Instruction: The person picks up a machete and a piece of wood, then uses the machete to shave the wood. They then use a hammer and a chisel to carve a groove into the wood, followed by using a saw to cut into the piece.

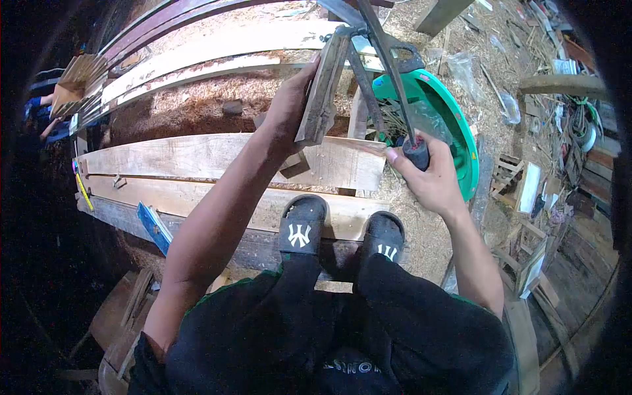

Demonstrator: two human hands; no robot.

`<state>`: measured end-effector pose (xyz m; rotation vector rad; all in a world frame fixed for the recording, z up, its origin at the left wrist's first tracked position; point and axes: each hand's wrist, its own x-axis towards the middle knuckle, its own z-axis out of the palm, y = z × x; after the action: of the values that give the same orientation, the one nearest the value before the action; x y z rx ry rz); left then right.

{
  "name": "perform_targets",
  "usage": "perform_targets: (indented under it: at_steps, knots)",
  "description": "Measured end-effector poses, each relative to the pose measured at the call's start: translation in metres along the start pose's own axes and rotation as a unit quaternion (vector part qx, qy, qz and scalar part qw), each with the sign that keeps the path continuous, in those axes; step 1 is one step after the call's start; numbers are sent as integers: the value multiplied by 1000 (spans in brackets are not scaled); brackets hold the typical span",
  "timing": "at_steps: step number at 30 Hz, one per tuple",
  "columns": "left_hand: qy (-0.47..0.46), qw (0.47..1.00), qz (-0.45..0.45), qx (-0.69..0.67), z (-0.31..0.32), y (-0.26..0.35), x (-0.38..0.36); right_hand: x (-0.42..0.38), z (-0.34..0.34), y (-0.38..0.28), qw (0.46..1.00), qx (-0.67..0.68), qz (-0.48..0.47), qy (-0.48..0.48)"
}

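– How is the left arm [210,217] placed?
– It reaches diagonally forward, and the left hand [287,105] is raised farther out than the other, its fingers largely hidden
– And the right?
– The right arm [477,263] is angled inward, its wrist [455,214] below the right hand [434,176], whose fingers curl in a grip, the thumb [405,164] pointing left

At right, our shaving-strewn tan ground [422,238] carried a round green plastic basin [469,141] and a crumpled clear plastic bag [465,71].
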<state>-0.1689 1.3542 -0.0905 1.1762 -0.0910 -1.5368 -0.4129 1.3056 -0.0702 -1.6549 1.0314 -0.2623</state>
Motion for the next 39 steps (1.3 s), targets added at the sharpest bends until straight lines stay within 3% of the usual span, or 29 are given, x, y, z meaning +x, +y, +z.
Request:
perform_targets:
  at_steps: [15, 27, 39]
  knots:
    - [8, 1000, -15, 24, 4, 3, -4, -3, -4, -11, 999, -15, 16, -31]
    - [-40, 999, 7, 30, 1, 1, -3, -2, -2, -9, 998, 2, 37, -42]
    - [3, 999, 20, 44, 4, -1, -3, -3, -1, 0, 996, 31, 69, -43]
